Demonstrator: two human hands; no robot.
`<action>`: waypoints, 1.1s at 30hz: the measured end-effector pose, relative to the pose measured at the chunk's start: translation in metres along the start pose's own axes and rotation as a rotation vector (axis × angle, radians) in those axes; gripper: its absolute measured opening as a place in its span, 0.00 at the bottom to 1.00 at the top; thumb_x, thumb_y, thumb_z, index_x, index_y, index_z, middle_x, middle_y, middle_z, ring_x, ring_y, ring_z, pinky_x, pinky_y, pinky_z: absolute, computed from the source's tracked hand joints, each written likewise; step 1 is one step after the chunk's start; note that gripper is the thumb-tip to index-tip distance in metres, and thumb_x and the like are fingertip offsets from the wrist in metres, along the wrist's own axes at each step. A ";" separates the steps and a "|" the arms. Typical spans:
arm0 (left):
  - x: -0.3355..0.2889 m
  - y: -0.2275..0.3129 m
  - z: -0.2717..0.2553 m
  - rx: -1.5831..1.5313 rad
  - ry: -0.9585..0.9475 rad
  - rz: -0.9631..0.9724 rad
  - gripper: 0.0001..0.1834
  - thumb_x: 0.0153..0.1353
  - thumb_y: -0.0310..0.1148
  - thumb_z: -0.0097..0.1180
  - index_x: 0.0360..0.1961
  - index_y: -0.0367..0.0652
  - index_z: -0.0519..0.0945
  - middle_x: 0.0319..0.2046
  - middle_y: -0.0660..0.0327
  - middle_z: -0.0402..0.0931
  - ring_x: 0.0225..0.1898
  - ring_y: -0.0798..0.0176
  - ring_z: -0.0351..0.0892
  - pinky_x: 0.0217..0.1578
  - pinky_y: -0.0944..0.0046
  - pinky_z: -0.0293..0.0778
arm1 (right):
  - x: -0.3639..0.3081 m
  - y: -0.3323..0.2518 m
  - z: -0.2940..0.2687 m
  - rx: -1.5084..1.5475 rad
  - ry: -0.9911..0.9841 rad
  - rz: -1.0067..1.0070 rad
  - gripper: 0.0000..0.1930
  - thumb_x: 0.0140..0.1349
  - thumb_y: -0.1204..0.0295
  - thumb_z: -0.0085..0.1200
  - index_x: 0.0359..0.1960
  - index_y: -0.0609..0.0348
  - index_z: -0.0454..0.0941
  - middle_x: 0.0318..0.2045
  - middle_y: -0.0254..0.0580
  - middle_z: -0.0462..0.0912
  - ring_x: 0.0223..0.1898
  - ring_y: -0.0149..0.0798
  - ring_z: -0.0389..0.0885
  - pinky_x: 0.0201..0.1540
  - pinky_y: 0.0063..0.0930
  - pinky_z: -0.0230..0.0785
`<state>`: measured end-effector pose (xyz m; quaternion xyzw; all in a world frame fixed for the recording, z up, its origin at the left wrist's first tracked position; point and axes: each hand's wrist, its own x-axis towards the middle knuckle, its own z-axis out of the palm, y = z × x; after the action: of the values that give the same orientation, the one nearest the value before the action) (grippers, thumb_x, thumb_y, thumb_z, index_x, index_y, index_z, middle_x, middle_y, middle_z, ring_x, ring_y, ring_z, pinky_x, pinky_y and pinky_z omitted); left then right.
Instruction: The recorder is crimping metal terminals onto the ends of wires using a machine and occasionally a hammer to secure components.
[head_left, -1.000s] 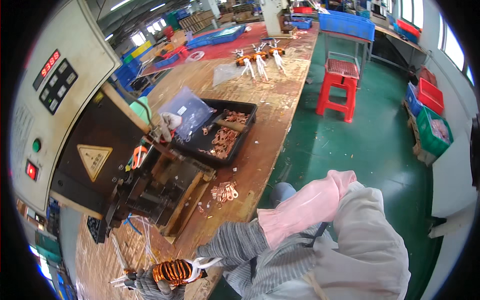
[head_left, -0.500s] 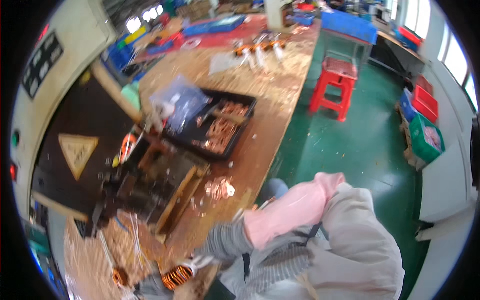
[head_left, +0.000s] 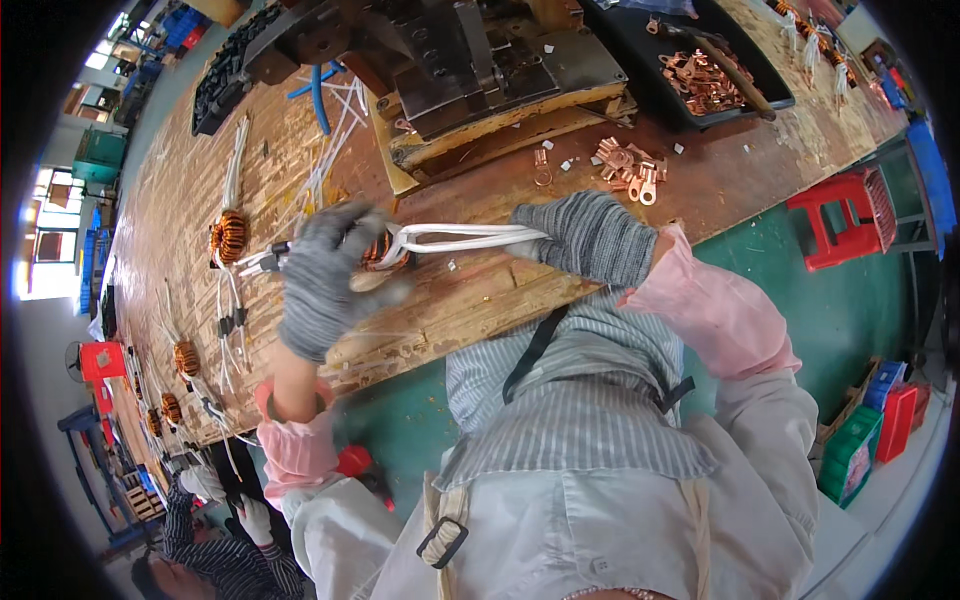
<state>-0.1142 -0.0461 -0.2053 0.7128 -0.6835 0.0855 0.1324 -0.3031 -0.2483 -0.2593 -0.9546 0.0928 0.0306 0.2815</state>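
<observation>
Both my hands wear grey knitted gloves. My right hand (head_left: 590,238) is closed round the ends of white sleeved leads (head_left: 470,238), which run nearly straight from a copper-wound ring coil (head_left: 378,250). Over that coil is my left hand (head_left: 335,275), its thumb spread away from the fingers and slightly blurred; part of the coil is hidden behind it. Leads with a black sleeve (head_left: 268,258) stick out on its far left side. Another ring coil (head_left: 228,237) with white leads lies on the worn wooden table (head_left: 480,300) to the left.
A dark metal press (head_left: 470,90) stands behind my hands, with copper lugs (head_left: 630,168) piled beside it. A black tray (head_left: 775,95) of lugs is at upper right. More coils (head_left: 186,358) lie leftward, near a co-worker's white-gloved hands (head_left: 203,482). A red stool (head_left: 845,220) stands right.
The view has swung left and down, bringing both gloved hands and the coil to the middle. The tray and stool now appear farther right. My right hand, hidden before, shows gripping the leads.
</observation>
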 end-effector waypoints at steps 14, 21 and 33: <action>0.031 0.022 0.020 -0.274 -0.045 -0.034 0.17 0.34 0.36 0.64 0.28 0.41 0.76 0.26 0.57 0.71 0.26 0.56 0.72 0.28 0.62 0.70 | -0.027 0.039 -0.028 0.274 -0.024 -0.132 0.11 0.58 0.65 0.48 0.38 0.56 0.74 0.28 0.45 0.78 0.30 0.42 0.77 0.34 0.29 0.68; 0.033 0.022 0.018 -0.312 -0.081 -0.053 0.17 0.34 0.36 0.64 0.27 0.41 0.76 0.24 0.58 0.70 0.26 0.56 0.72 0.28 0.62 0.70 | -0.028 0.037 -0.038 0.154 0.192 -0.201 0.10 0.56 0.65 0.49 0.33 0.57 0.74 0.27 0.42 0.77 0.29 0.43 0.76 0.34 0.32 0.69; 0.033 0.028 0.018 -0.259 -0.023 -0.044 0.15 0.33 0.35 0.65 0.25 0.42 0.77 0.23 0.59 0.70 0.27 0.57 0.71 0.28 0.62 0.69 | -0.040 0.026 -0.032 0.082 0.145 -0.140 0.11 0.49 0.63 0.54 0.31 0.55 0.74 0.26 0.41 0.75 0.30 0.42 0.76 0.33 0.32 0.68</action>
<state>-0.1413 -0.0839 -0.2108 0.7054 -0.6745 -0.0146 0.2175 -0.3468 -0.2808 -0.2415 -0.9461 0.0473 -0.0619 0.3143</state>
